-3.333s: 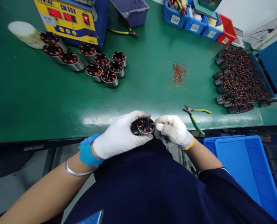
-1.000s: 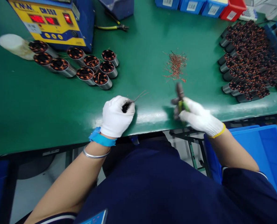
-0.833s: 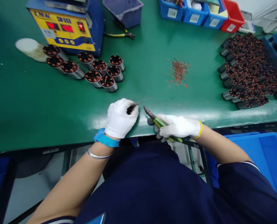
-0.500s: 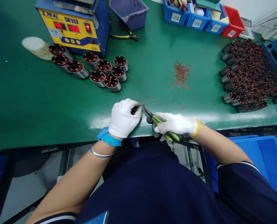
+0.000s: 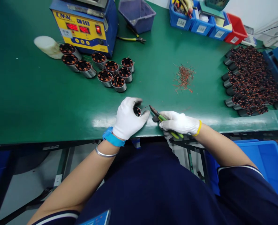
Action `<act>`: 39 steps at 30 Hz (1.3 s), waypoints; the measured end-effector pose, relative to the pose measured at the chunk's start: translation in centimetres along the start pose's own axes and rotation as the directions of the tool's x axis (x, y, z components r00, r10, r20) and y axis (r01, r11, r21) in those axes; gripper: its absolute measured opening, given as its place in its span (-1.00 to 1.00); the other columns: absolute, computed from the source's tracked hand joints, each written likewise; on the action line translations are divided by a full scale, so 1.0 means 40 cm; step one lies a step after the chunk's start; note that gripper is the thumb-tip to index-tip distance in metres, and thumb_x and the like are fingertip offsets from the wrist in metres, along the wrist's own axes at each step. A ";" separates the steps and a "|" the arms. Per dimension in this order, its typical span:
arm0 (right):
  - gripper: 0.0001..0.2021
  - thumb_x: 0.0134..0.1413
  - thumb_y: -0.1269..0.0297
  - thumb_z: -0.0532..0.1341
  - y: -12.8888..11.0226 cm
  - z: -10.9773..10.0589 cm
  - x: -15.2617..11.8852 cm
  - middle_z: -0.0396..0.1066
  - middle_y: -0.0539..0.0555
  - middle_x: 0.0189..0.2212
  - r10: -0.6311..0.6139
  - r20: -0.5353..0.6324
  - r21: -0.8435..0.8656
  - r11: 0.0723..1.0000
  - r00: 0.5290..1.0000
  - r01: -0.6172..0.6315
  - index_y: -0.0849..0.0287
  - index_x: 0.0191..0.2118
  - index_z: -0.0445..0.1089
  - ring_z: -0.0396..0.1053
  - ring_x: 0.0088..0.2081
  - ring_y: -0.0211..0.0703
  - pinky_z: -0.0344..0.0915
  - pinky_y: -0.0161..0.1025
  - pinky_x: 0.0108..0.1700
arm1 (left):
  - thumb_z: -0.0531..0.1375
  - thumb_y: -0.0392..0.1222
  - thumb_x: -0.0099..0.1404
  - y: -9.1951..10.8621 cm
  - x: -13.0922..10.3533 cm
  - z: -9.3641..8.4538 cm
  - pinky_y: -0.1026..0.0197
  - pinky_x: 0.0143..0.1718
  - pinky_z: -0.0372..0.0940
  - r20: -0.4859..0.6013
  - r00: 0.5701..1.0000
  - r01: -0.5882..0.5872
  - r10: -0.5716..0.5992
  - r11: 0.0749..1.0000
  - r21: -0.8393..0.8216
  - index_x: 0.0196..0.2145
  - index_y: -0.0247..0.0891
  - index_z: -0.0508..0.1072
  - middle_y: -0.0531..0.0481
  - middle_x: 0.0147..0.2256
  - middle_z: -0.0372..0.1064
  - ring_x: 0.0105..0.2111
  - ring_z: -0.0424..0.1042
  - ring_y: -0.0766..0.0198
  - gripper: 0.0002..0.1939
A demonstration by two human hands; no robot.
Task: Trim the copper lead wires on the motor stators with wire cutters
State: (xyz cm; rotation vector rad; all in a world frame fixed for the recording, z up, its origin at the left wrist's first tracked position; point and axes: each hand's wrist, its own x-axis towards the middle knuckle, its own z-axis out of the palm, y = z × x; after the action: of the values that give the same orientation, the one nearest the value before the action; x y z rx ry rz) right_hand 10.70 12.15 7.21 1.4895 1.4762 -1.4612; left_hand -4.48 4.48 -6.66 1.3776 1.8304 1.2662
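Note:
My left hand (image 5: 129,118), in a white glove, is wrapped round a metal cylinder (image 5: 137,111) with dark windings inside, near the front edge of the green table (image 5: 66,106). Its thumb and fingertips are on either side of the cylinder's mouth. To the right, my gloved right hand (image 5: 179,123) grips green-handled pliers (image 5: 161,118), whose tips point up and left, apart from the cylinder. A small dark sliver shows between the tips and the cylinder. Beyond my hands lies a loose pile of copper wire bits (image 5: 185,77).
Several wound cylinders (image 5: 118,83) stand left of centre, before a blue and yellow machine (image 5: 82,31). A purple bin (image 5: 143,23) and yellow-handled cutters (image 5: 129,39) are behind. Many cylinders (image 5: 253,81) fill the right side. Blue bins (image 5: 181,22) and a red bin (image 5: 236,29) line the back.
The thumb and fingers of my left hand have spread from the wires, showing more of the cylinder. The pliers have moved slightly right, away from it. The view has shifted a little.

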 end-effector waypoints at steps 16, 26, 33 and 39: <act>-0.44 0.05 0.19 0.23 0.036 0.071 0.101 0.21 0.34 0.24 -0.873 -0.150 -0.884 0.329 0.463 0.334 0.25 0.18 0.29 0.18 0.22 0.19 0.18 0.07 0.23 | 0.33 0.09 0.04 -0.034 -0.052 -0.052 -0.08 0.01 0.37 0.116 0.983 0.121 -0.145 0.973 0.194 0.18 -0.41 0.38 -0.34 -0.02 0.49 -0.04 0.49 -0.18 -0.18; -0.71 0.18 0.13 0.19 -0.011 0.085 0.142 0.46 0.18 0.02 -0.789 -0.141 -0.824 0.428 0.597 0.371 0.19 -0.07 0.38 0.42 -0.10 0.01 0.37 -0.09 -0.12 | 0.33 -0.12 0.03 -0.035 -0.070 -0.072 -0.06 0.13 0.36 0.188 0.974 0.140 -0.126 0.988 -0.066 0.27 -0.43 0.24 -0.31 0.04 0.46 0.02 0.49 -0.07 -0.13; -0.83 0.18 0.24 0.14 0.056 0.088 0.083 0.43 0.25 0.08 -0.971 -0.044 -0.910 0.136 0.234 0.391 0.15 -0.17 0.41 0.36 0.01 0.04 0.27 0.14 0.12 | 0.35 -0.12 0.14 0.039 -0.106 -0.079 0.09 0.00 0.43 0.040 0.977 0.206 -0.210 0.870 -0.449 -0.21 -0.27 0.47 -0.12 -0.13 0.45 -0.10 0.49 0.16 -0.72; -0.86 0.20 0.27 0.13 0.072 0.081 0.054 0.45 0.21 0.03 -0.971 -0.062 -0.895 0.156 0.230 0.418 0.09 -0.19 0.42 0.38 -0.02 0.02 0.26 0.21 0.12 | 0.34 -0.23 0.11 0.103 -0.102 -0.090 0.19 -0.26 0.38 0.115 0.961 0.275 -0.252 0.824 -0.496 -0.44 -0.22 0.39 0.00 -0.36 0.36 -0.32 0.40 0.28 -0.84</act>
State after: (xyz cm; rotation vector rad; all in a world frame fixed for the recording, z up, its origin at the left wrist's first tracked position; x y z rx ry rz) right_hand 11.99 9.15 3.63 0.5508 3.1904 -0.3412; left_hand -4.20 -0.45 -1.95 0.8232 1.4428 1.4188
